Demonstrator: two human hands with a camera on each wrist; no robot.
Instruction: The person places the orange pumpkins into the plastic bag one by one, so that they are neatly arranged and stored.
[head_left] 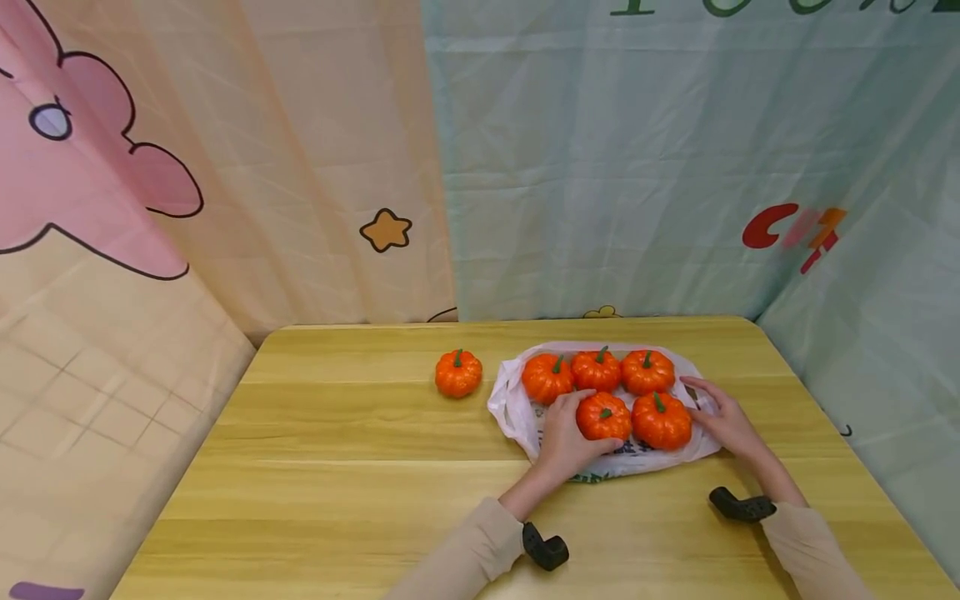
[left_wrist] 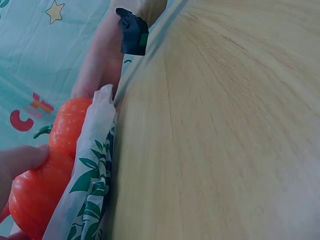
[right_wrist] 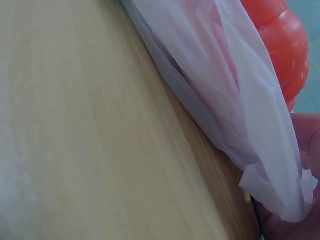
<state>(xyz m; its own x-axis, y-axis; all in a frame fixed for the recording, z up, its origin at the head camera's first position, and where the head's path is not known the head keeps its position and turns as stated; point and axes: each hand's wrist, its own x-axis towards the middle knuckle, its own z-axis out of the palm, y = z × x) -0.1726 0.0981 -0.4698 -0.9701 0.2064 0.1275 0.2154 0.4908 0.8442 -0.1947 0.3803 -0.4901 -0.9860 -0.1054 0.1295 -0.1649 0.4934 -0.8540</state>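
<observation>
Several small orange pumpkins with green stems sit on a spread white plastic bag point(head_left: 517, 417); three form the back row and two the front. My left hand point(head_left: 566, 433) holds the front-left pumpkin point(head_left: 604, 416), its thumb and fingers around the sides. In the left wrist view, the thumb point(left_wrist: 30, 159) presses on this pumpkin point(left_wrist: 42, 192), just behind the bag's green-printed edge. My right hand point(head_left: 723, 421) rests at the bag's right edge, beside the front-right pumpkin point(head_left: 662, 421), with thumb and fingers apart. Loose plastic point(right_wrist: 272, 150) hangs against it in the right wrist view.
One more orange pumpkin point(head_left: 458, 373) stands on the wooden table point(head_left: 337, 500), left of the bag. Printed cloth point(head_left: 600, 167) hangs behind the table and at both sides. A black wrist device point(head_left: 546, 547) sits at the left cuff, another point(head_left: 741, 505) at the right.
</observation>
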